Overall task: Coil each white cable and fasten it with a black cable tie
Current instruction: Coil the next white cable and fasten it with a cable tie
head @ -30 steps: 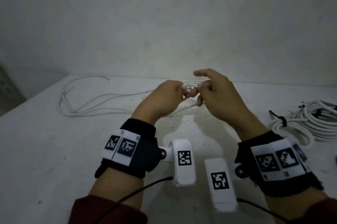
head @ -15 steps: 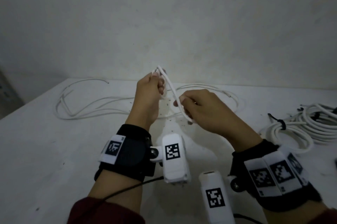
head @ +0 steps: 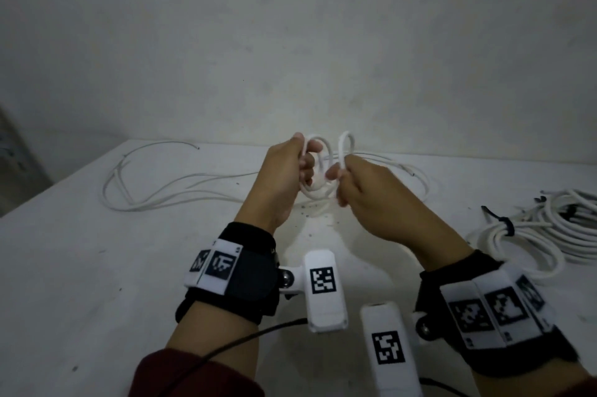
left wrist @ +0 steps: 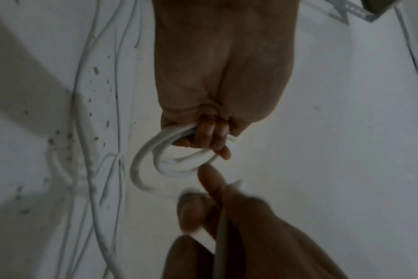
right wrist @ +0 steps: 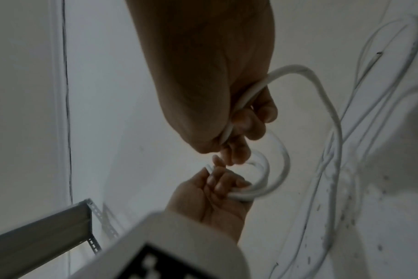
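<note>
Above the middle of the white bench (head: 80, 267), both hands are raised and work one white cable (head: 318, 170). Left hand (head: 284, 177): fingers curled round two or three small loops of the cable, which hang as a short coil from the fist; the left wrist view shows the loops (left wrist: 170, 162) emerging beneath the curled fingers (left wrist: 203, 137). Right hand (head: 371, 199): fingers and thumb closed on the next stretch of the same cable, which arches up in a narrow bend just above the knuckles; in the right wrist view this stretch (right wrist: 298, 75) passes through the fist and drops toward the bench. The two hands sit close together, fingertips nearly touching. Remainder of the cable: slack, lying in wide, open curves on the bench behind and to the left of the hands (head: 135, 190), one free end near the rear wall. Right edge of the bench: a bundle of coiled white cables (head: 549, 235), lying well apart from the hands, with a black cable tie (head: 507, 223) round one coil. Both wrists carry black bands with printed square markers and a white camera housing.
</note>
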